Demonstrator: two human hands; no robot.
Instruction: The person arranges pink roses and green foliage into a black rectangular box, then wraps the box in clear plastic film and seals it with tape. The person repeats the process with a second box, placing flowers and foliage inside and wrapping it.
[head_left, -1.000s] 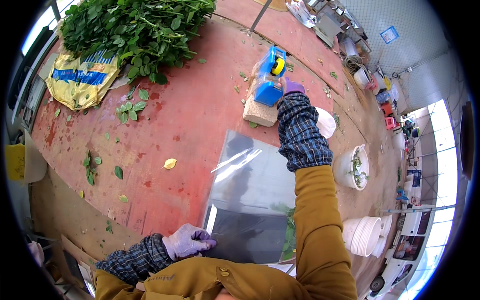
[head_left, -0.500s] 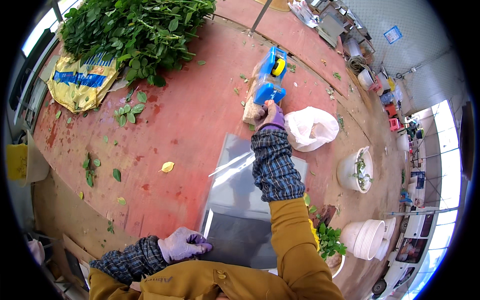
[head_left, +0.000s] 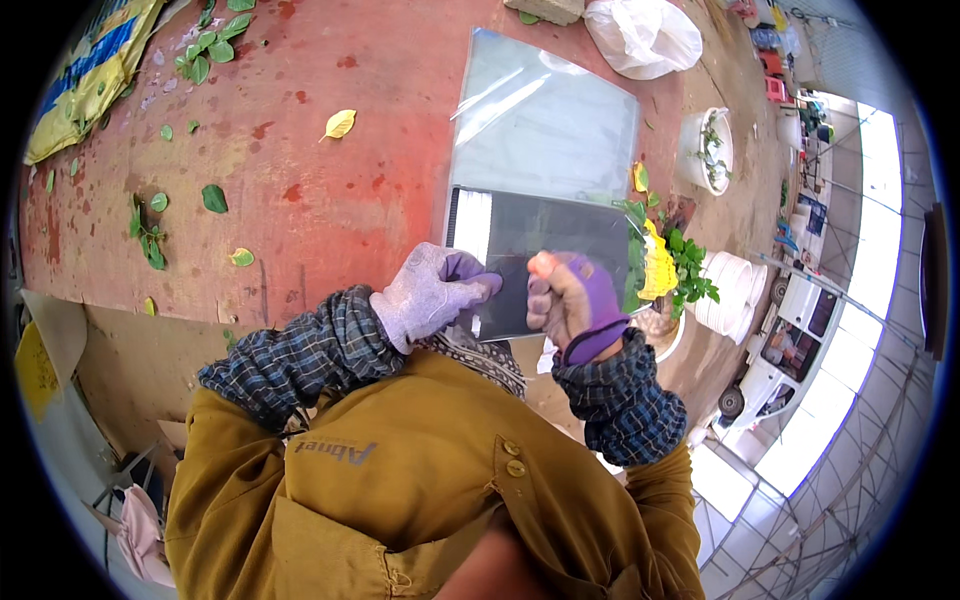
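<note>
My left hand (head_left: 435, 295), in a pale purple glove, is closed at the near left edge of a stack of clear plastic sheets (head_left: 545, 120). Its fingers are pinched together, and whatever they may hold is hidden. Just to its right, my right hand (head_left: 580, 305) hovers over the dark lower part of the stack with its fingers curled in. The purple glove leaves at least one fingertip of this hand bare. I cannot make out anything between those fingers. A gap separates the two hands.
Loose green leaves (head_left: 214, 198) and a yellow leaf (head_left: 340, 124) lie on the red tabletop (head_left: 330, 215). A white plastic bag (head_left: 643, 38) sits at the far edge. To the right are a leafy plant (head_left: 690, 268), a white bucket (head_left: 704, 150) and stacked white tubs (head_left: 728, 290).
My right hand has come back from the blue tape dispenser to beside my left hand. The view has tipped down toward my body, so the dispenser and most of the leaf pile are out of sight.
</note>
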